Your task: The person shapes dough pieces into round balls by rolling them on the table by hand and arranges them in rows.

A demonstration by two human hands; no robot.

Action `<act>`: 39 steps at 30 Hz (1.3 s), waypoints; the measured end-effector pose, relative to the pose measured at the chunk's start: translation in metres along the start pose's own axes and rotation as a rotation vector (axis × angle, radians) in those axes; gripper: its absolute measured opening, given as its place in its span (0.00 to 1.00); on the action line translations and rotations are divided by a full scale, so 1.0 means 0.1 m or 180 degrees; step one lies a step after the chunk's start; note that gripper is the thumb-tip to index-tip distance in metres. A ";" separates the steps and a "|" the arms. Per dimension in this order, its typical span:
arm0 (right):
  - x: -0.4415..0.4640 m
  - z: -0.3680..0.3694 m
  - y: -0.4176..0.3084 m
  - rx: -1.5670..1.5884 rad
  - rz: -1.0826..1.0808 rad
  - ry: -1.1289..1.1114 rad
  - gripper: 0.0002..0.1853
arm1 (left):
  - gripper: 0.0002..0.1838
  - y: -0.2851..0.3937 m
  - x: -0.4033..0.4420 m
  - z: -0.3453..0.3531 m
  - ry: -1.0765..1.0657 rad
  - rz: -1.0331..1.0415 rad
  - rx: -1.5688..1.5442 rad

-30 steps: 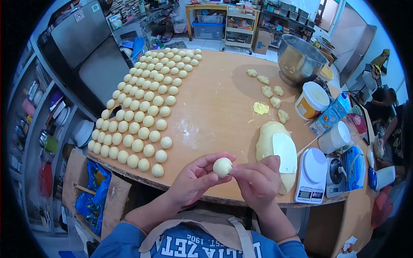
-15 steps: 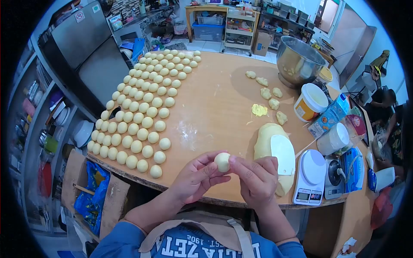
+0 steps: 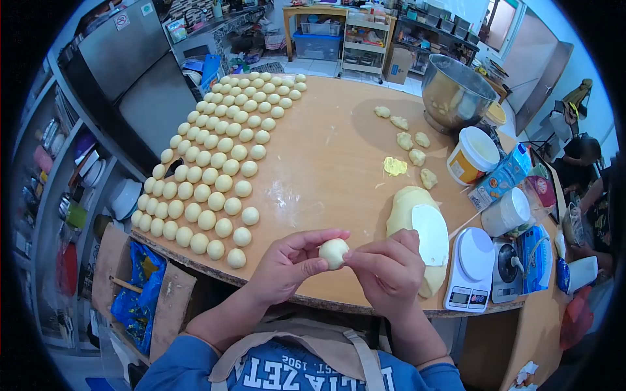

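Note:
Above the table's front edge, my left hand holds a smooth pale dough ball between thumb and fingers. My right hand pinches the ball's right side with thumb and forefinger. To the right of my right hand lies a large dough slab with a white dough scraper resting on it. Many round dough balls stand in rows on the left of the table. Several rough dough pieces lie farther back on the right, beside a yellow smear of fat.
On the wooden table, a white kitchen scale stands right of the slab. Behind it are a white tub, a blue carton and a steel mixing bowl. Another person is at the far right.
The dough ball has shifted slightly left and down in my hands. My right fingers have moved a little left with it, and my left fingers have straightened along its top.

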State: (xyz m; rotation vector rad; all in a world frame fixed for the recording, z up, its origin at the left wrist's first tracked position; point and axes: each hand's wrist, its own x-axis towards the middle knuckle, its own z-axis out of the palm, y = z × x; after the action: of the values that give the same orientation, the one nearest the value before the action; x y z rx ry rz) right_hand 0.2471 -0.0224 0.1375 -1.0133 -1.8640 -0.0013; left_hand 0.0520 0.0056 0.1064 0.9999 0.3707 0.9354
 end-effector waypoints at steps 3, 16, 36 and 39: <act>-0.02 0.04 -0.03 0.0027 0.0084 0.0192 0.14 | 0.25 -0.03 -0.02 0.02 0.0029 0.0092 -0.0417; 0.03 0.06 -0.05 0.0229 0.0289 -0.0089 0.09 | 0.25 -0.01 -0.06 0.00 -0.0035 0.0407 0.0321; -0.24 0.32 0.51 0.1319 0.1338 0.0757 0.13 | 0.37 0.37 0.16 -1.04 0.1377 0.0267 0.4208; -0.29 0.40 0.50 0.1170 0.1177 0.0814 0.15 | 0.37 0.45 0.22 -1.15 0.1368 -0.0115 0.4776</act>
State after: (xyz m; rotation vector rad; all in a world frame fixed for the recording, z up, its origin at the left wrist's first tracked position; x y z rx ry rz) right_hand 0.2544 0.0081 0.0748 -1.0278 -1.3623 0.3989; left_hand -0.0327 0.0963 0.0879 2.1030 1.5795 0.7442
